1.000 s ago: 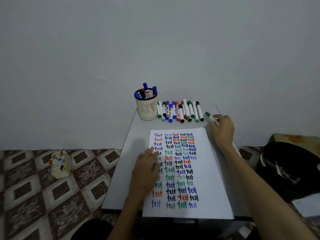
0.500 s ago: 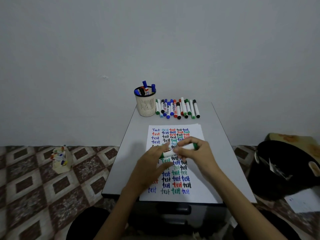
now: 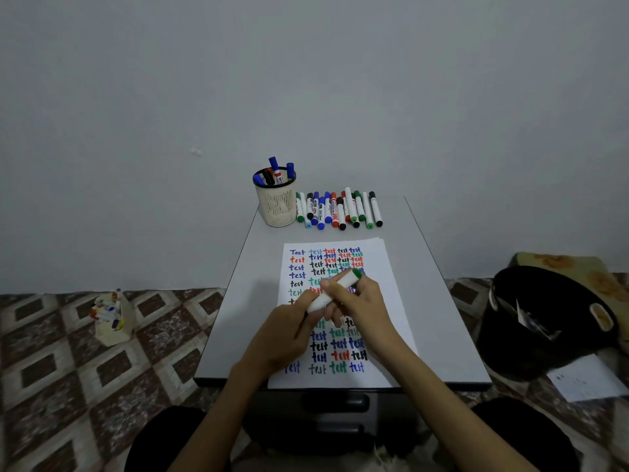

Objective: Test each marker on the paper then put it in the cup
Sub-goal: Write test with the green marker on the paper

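Observation:
A white marker with a green end, the green marker (image 3: pixel 335 291), is held slantwise just above the paper (image 3: pixel 391 284), which carries rows of the word "test" in several colours. My right hand (image 3: pixel 360 308) grips its barrel. My left hand (image 3: pixel 289 332) pinches its lower left end, which its fingers hide. The cream mesh cup (image 3: pixel 276 207) stands at the table's far left with several markers in it. A row of markers (image 3: pixel 340 211) lies to the right of the cup.
The grey table (image 3: pixel 238 301) is small and backs onto a wall. A black bag (image 3: pixel 544 318) and a loose sheet (image 3: pixel 585 379) lie on the floor to the right. A cream holder with markers (image 3: pixel 110 318) stands on the tiled floor to the left.
My right hand brought the green marker from the right end of the row to above the paper. My left hand lifted off the paper and took hold of the marker's lower end.

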